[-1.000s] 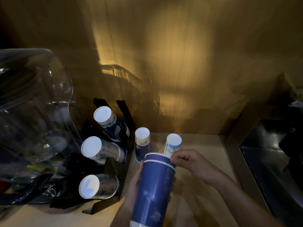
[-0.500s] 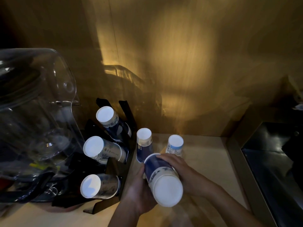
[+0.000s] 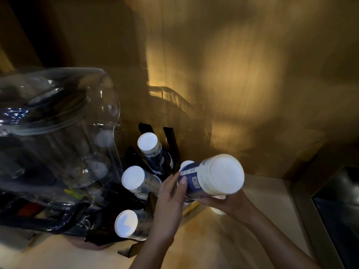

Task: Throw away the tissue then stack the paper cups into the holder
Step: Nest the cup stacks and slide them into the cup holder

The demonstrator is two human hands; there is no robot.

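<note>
I hold a stack of blue-and-white paper cups (image 3: 213, 177) on its side, its white bottom facing me and its mouth pointing left toward the black cup holder (image 3: 171, 140). My left hand (image 3: 171, 193) grips the stack near its mouth end. My right hand (image 3: 223, 202) supports it from below. The holder carries three tilted cup stacks: top (image 3: 149, 146), middle (image 3: 136, 179) and bottom (image 3: 128, 224). Another upside-down cup (image 3: 185, 164) stands on the counter, mostly hidden behind the held stack.
A large clear plastic container (image 3: 58, 129) fills the left side, right beside the holder. The wooden counter (image 3: 262, 200) runs to a wood wall at the back. A dark recessed bin or sink (image 3: 340, 210) lies at the right edge.
The held stack swung from upright to lying on its side, then rose and shifted right, its white bottom turned toward me. My right hand moved from on top to underneath.
</note>
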